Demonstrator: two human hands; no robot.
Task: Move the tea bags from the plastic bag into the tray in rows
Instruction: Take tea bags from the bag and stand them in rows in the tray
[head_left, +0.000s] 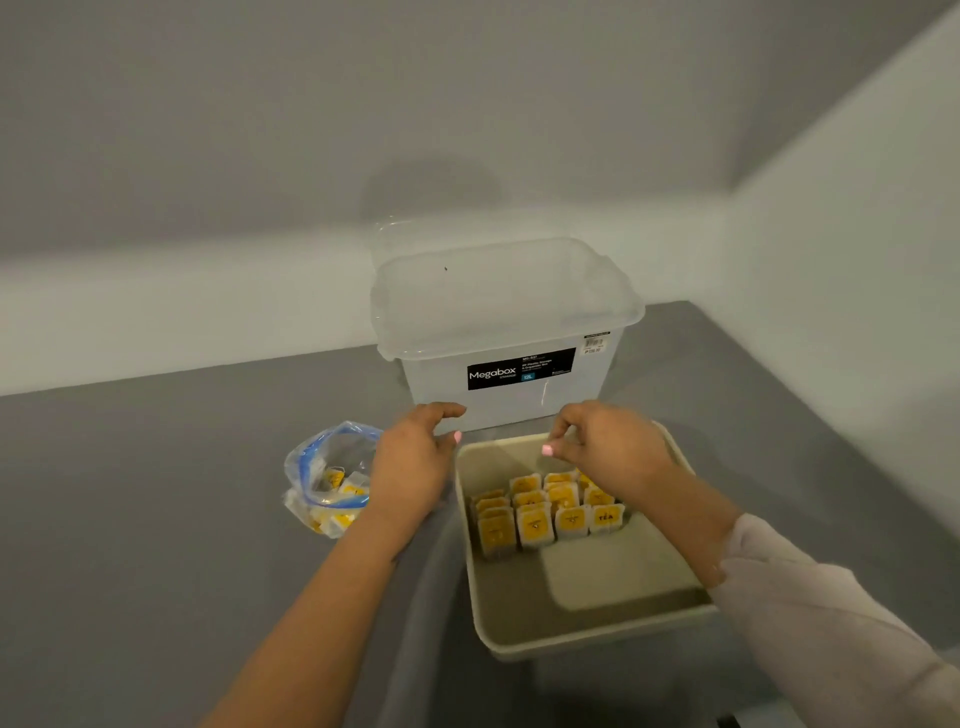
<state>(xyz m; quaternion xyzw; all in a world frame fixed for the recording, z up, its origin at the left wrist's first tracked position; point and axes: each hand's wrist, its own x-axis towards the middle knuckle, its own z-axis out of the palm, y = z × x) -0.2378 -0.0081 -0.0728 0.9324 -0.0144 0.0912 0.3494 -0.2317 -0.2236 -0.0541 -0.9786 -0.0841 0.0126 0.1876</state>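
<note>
Grey table (156, 519) holds tray (597, 629) with tea bags (550, 512) in rows.

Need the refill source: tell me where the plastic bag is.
In the head view the plastic bag lies on the grey table left of the tray, just beyond the left hand, with tea bags inside.

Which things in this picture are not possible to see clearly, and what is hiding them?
Head view only:
- Tea bags in the plastic bag: count unclear; crumpled plastic and the left hand cover them.
- Right hand: fingertips curled; whether they pinch anything is too small to tell.
- Back rows in the tray: partly under the right hand.
- Storage box: frosted walls hide any contents; small label print is blurred.
</note>
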